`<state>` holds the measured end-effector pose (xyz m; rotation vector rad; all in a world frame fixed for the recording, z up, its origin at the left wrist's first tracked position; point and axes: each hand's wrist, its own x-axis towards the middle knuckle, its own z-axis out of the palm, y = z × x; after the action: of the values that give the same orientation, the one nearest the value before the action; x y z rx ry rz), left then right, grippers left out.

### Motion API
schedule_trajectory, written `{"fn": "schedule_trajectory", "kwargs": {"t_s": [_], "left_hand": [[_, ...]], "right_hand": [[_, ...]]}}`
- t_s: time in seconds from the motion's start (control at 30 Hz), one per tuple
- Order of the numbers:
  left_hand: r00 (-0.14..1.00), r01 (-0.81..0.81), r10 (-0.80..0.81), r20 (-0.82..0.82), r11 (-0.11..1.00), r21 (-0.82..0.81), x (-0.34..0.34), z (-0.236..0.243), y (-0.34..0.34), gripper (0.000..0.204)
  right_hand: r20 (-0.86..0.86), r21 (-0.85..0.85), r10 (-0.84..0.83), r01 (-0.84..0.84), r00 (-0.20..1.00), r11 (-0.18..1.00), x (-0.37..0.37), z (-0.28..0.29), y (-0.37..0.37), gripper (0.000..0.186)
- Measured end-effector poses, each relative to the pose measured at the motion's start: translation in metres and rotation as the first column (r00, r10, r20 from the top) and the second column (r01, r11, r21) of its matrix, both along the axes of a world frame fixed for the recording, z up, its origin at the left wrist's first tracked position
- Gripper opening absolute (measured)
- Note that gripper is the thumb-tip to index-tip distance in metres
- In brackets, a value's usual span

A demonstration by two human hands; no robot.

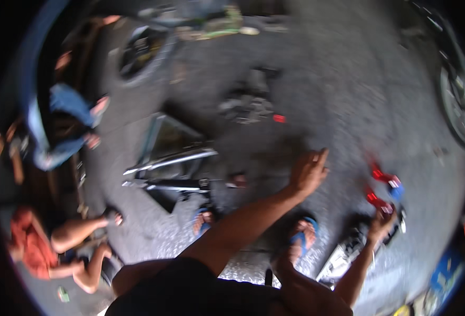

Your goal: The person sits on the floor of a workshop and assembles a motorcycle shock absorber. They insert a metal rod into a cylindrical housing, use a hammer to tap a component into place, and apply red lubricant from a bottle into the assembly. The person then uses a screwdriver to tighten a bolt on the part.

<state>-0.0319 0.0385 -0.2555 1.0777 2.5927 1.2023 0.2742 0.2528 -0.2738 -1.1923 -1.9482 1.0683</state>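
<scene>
Toward the right edge of the floor [359,100], your right hand [383,225] grips a red-and-blue object [387,178] (blurred), while your left hand [309,173] extends empty, straight-fingered, perhaps for balance.

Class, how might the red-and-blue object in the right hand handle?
The red-and-blue object is probably stiff: its curve extends beyond the right hand without drooping. Perhaps light, since one hand holds it; maybe slippery, given glossy highlights.

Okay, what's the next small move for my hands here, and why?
Perhaps bring your left hand across to steady the red-and-blue item: your right hand seems to hold it at one end, while your left looks empty. Blur hides what the item is.
</scene>
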Motion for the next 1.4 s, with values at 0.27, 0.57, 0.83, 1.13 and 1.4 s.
{"fn": "schedule_trajectory", "kwargs": {"t_s": [0.27,0.57,0.83,1.13,1.4], "left_hand": [[0.79,0.596,-0.555,0.262,0.59,-0.545,-0.037,0.094,-0.181,0.026],[0.97,-0.123,-0.039,-0.238,0.77,-0.627,-0.039,0.097,-0.355,0.055],[1.0,0.022,-0.02,0.012,0.652,-0.758,-0.086,0.084,-0.393,0.05],[0.972,-0.188,0.05,-0.23,0.751,-0.633,-0.144,0.078,-0.357,0.045],[0.987,0.058,0.091,0.136,0.583,-0.81,-0.173,0.053,-0.347,0.047]], "right_hand": [[0.188,0.047,-0.006,-0.003,0.982,0.999,-0.005,-0.01,0.009,0.051],[0.238,0.228,-0.002,-0.053,0.971,0.972,-0.002,-0.012,0.021,0.05],[0.254,0.248,0.009,-0.074,0.967,0.966,-0.008,-0.012,0.023,0.052],[0.171,0.172,-0.046,0.016,0.984,0.985,-0.002,-0.02,0.01,0.048],[0.014,0.086,-0.045,0.043,0.999,0.995,-0.032,-0.007,0.009,0.056]]}}
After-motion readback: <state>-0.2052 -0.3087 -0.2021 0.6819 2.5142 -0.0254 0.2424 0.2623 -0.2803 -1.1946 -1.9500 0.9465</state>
